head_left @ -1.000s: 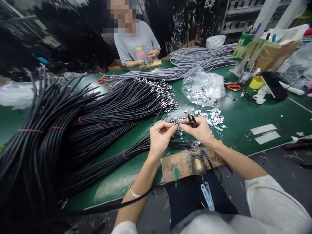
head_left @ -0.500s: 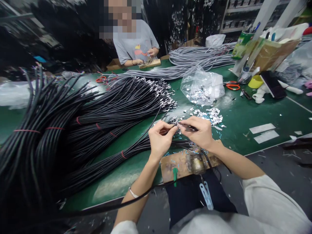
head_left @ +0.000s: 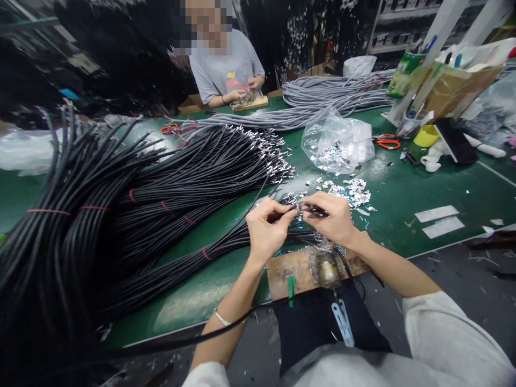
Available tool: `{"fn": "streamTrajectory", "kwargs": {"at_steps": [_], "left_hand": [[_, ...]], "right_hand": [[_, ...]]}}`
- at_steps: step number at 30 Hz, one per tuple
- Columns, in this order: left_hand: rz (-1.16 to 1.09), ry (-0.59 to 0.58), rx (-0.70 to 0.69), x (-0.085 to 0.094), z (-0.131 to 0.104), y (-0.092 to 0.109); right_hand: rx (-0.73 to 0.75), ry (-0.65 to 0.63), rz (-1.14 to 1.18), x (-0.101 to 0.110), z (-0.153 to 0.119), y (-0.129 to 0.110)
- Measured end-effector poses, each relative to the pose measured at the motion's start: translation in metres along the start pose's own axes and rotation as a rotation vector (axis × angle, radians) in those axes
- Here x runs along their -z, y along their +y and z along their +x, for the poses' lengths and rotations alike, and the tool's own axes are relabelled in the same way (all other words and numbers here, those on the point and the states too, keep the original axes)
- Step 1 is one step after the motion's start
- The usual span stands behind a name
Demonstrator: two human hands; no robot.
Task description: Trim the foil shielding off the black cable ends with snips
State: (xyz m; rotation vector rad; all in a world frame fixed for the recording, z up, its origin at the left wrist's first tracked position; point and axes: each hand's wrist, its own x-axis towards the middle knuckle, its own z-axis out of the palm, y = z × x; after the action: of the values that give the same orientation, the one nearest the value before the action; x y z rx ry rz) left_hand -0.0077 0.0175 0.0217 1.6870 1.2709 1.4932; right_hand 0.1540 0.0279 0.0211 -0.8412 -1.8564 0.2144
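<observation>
My left hand [head_left: 268, 226] is closed in a pinch on the end of a black cable, most of it hidden by the fingers. Thin wires [head_left: 299, 203] fan out from that end, between the two hands. My right hand [head_left: 332, 215] pinches at these wires, fingertips close to those of my left. A dark slender object [head_left: 321, 212] lies within the right hand's curled fingers; its kind is not clear. Below the hands, a bundle of black cables [head_left: 226, 243] tied with a red band reaches a wooden board [head_left: 288, 267] with a metal block [head_left: 328, 269] on it.
Large bundles of black cables [head_left: 193, 172] fill the left. Beyond my hands are white and blue scraps [head_left: 355, 191] and a clear plastic bag [head_left: 338, 142]. Orange-handled scissors [head_left: 387, 142] and a phone [head_left: 455, 141] lie right. A co-worker [head_left: 228, 70] sits opposite, near grey cables [head_left: 322, 94].
The view has shifted slightly. My fingertips have moved a little apart, and coloured wires show more plainly between them. The co-worker's hands have moved slightly.
</observation>
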Motion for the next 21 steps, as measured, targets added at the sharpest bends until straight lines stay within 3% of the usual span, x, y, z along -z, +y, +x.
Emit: {"fn": "streamTrajectory", "kwargs": {"at_steps": [4,11,17,21], "left_hand": [[-0.037,-0.092,0.027,0.002,0.002,-0.001],[0.054,-0.023,-0.001,0.001,0.001,-0.002],[-0.175,-0.342,0.332,0.014,0.013,0.000],[-0.249,-0.383,0.402,0.012,0.017,-0.001]], "right_hand": [[-0.001,0.032,0.009,-0.001,0.000,0.002],[-0.035,0.021,0.000,-0.002,-0.001,0.000],[-0.124,-0.011,0.062,-0.005,0.000,-0.001],[-0.328,-0.063,0.247,-0.007,0.002,0.000]]}}
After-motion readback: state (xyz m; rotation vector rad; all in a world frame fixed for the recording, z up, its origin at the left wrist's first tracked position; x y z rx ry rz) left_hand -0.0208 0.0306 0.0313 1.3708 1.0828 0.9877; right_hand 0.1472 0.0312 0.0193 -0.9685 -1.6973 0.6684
